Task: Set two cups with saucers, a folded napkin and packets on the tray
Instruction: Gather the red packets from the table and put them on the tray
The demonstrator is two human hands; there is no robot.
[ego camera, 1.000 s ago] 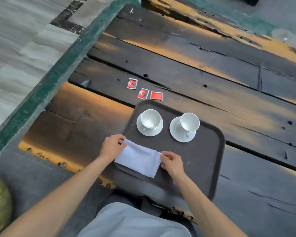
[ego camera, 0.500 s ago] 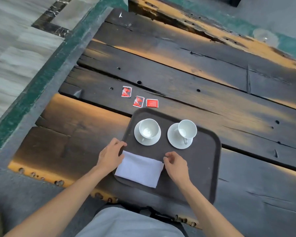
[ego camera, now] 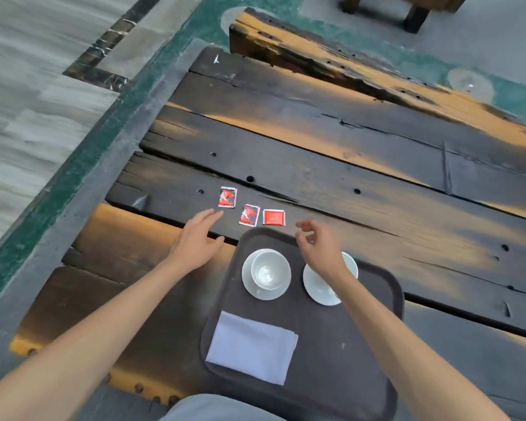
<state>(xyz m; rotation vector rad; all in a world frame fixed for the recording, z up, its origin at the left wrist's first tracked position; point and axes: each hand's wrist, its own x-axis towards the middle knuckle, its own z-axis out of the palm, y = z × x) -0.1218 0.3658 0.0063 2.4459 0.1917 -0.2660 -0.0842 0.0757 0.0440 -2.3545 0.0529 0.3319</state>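
A dark brown tray (ego camera: pixel 359 360) lies on the wooden table. On it stand a white cup on its saucer (ego camera: pixel 267 274) and a second saucer (ego camera: pixel 322 291) whose cup is hidden under my right wrist. A folded white napkin (ego camera: pixel 252 346) lies flat at the tray's near left. Three red packets sit on the table just beyond the tray: left packet (ego camera: pixel 227 197), middle packet (ego camera: pixel 249 215), right packet (ego camera: pixel 274 217). My left hand (ego camera: pixel 196 240) is open, its fingertips close to the left packet. My right hand (ego camera: pixel 319 246) hovers over the tray's far edge, fingers curled apart, empty.
The table (ego camera: pixel 331 165) is made of dark weathered planks with gaps and holes. Its left edge drops to a green-bordered floor (ego camera: pixel 73 165). A wooden bench (ego camera: pixel 316 62) stands beyond the far side. My lap shows at the bottom edge.
Both hands let go of the napkin, which now lies flat on the tray, and moved forward toward the red packets. The camera tilted forward.
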